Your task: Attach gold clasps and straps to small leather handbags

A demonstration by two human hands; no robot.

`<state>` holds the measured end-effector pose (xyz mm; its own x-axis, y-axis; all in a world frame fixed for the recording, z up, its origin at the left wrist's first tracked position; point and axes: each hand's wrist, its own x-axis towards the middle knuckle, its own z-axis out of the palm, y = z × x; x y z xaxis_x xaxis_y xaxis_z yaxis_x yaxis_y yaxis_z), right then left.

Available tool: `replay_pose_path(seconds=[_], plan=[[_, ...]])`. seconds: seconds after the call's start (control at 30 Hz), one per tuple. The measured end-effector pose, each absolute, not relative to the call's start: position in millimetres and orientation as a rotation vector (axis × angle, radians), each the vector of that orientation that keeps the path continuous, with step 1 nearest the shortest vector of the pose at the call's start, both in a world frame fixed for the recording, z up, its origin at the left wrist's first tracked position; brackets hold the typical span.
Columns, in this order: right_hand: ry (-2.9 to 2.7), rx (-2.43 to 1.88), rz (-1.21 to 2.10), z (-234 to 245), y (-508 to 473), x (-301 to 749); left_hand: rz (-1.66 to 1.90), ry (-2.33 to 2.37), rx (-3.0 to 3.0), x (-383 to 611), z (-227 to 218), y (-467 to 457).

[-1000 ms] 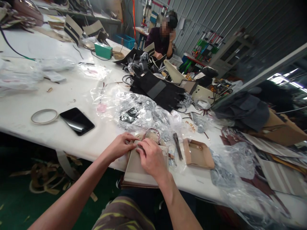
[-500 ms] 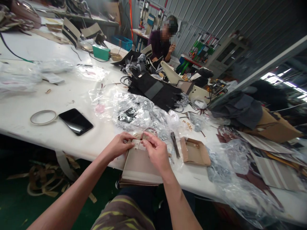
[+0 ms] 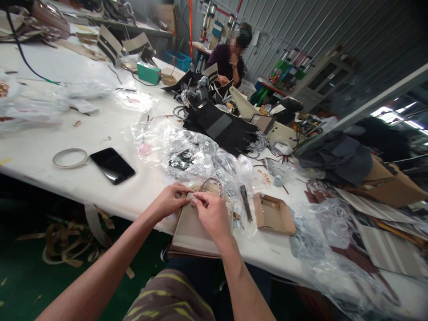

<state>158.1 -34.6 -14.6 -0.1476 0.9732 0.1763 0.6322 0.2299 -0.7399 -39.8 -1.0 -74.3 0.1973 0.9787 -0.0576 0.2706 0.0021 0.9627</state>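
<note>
A small beige handbag (image 3: 192, 232) lies flat at the near edge of the white table (image 3: 50, 156), its loop handle (image 3: 211, 182) pointing away from me. My left hand (image 3: 169, 200) pinches the bag's top edge from the left. My right hand (image 3: 211, 215) rests on the bag's upper front, fingertips pinched together at the same top edge beside the left thumb. What the fingertips grip there is too small to make out.
A black phone (image 3: 113, 165) and a tape ring (image 3: 69, 158) lie to the left. Clear plastic bags of metal parts (image 3: 187, 154) sit behind the bag. A brown flap piece (image 3: 274, 214) and a dark tool (image 3: 246, 203) lie to the right. A seated person (image 3: 230, 60) works at the far end.
My right hand, raised off the bag half a second ago with fingers at the handle, has come back down onto the bag's top edge. The camera view shifted slightly.
</note>
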Motion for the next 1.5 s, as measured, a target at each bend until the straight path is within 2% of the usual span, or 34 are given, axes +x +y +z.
replay_pose_path(seconds=[0.77,1.2,1.5], plan=[[-1.988,-1.296,0.486,-40,-50,160,0.891,1.272,1.467,-38,-71,-3],[-1.923,-1.244,0.496,-51,-52,160,0.884,1.288,1.468,-37,-72,-3],[-1.935,-1.284,0.597,-26,-49,168,0.899,1.309,1.458,-36,-67,-5]])
